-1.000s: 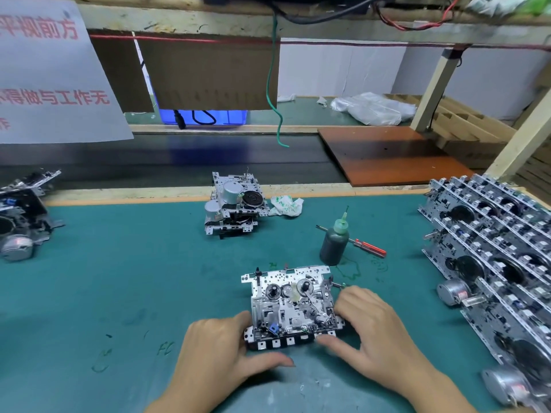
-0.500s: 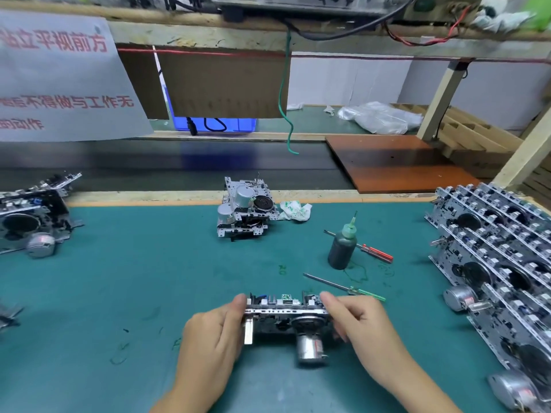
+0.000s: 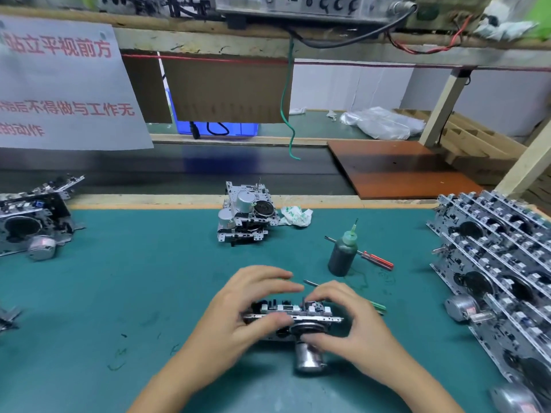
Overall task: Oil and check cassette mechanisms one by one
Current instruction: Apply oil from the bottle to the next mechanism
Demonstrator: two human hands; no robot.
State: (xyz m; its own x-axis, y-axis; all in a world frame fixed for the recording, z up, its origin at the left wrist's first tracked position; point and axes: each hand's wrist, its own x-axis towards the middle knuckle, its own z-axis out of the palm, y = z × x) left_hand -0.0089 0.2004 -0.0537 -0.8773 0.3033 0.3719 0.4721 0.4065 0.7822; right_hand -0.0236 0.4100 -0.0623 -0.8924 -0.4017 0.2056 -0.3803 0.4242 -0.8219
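**Cassette mechanism held on edge at the front of the bench**

A cassette mechanism (image 3: 293,315) is held on its edge at the near middle of the green bench (image 3: 125,281), with its round silver motor (image 3: 307,357) turned toward the camera. The mechanism is gripped from both sides. The left hand (image 3: 238,317) is wrapped over its left end, thumb laid across the front plate and fingers stretched over the top; the grip is closed on the mechanism. The right hand (image 3: 354,326) is curled round the right end, thumb set just above the motor and fingers bent over the top edge; its grip is likewise closed on the mechanism.

An oil bottle (image 3: 343,253) with a green nozzle is stood upright behind the hands, to the right. A red-handled screwdriver (image 3: 365,254) is laid just behind the bottle. A green-handled tool (image 3: 378,307) is partly hidden behind the right hand. A second mechanism (image 3: 246,216) is set at the far edge of the bench, with a crumpled wrapper (image 3: 295,216) just beside it. A stack of mechanisms (image 3: 501,269) is ranged along the right side. More mechanisms (image 3: 32,222) are seen at the left edge
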